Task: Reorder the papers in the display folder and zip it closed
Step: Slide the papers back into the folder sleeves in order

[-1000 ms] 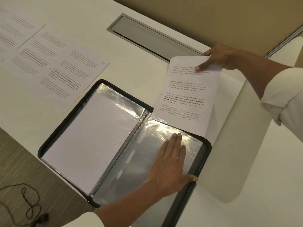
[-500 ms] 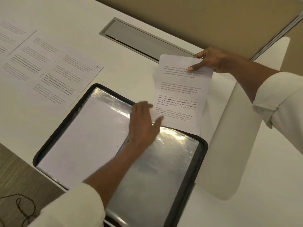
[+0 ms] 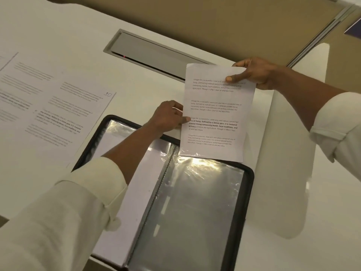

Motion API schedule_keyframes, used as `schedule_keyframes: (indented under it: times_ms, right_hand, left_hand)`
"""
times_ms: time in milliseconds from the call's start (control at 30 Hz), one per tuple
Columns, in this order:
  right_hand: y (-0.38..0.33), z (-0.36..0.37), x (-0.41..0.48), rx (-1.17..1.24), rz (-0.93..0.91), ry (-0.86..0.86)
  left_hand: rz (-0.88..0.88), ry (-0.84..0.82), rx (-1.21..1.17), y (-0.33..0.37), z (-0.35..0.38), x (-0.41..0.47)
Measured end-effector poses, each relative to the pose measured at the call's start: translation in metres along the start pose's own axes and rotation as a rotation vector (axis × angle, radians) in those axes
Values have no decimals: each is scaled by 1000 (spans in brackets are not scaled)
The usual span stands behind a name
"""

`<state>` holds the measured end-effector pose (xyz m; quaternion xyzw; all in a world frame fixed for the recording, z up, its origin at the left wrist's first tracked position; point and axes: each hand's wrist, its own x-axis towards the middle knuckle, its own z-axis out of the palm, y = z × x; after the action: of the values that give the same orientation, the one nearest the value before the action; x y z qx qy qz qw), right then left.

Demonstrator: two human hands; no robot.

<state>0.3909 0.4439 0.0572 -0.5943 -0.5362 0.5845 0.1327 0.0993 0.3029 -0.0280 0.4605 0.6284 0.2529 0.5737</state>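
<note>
My right hand (image 3: 256, 73) pinches the top corner of a printed sheet (image 3: 214, 114) between thumb and fingers. My left hand (image 3: 168, 118) pinches its left edge halfway down. The sheet's bottom edge meets the mouth of the right-hand clear pocket (image 3: 199, 202) in the open display folder (image 3: 248, 192), flat on the white table (image 3: 283, 192). This looks like mid-reordering, with the folder still unzipped. Next, I must keep the sheet straight against the flimsy plastic.

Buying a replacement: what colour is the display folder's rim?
Black display folder rim, best in head view.
</note>
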Motion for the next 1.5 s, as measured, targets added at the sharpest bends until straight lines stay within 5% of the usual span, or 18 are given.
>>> schedule_keyframes:
  times_ms: [333,633,900,1500]
  right_hand:
    - [16,5,-19,181,87,275]
    - [58,29,-60,251,412,296]
    - [97,60,-97,241,526,399]
    - [116,92,-111,13,410,474]
  left_hand:
    - [43,-135,61,-14,1,15]
    - [86,-210,59,-13,-1,21]
    - [144,-254,178,-5,4,25]
    - [286,-50,343,-4,3,2]
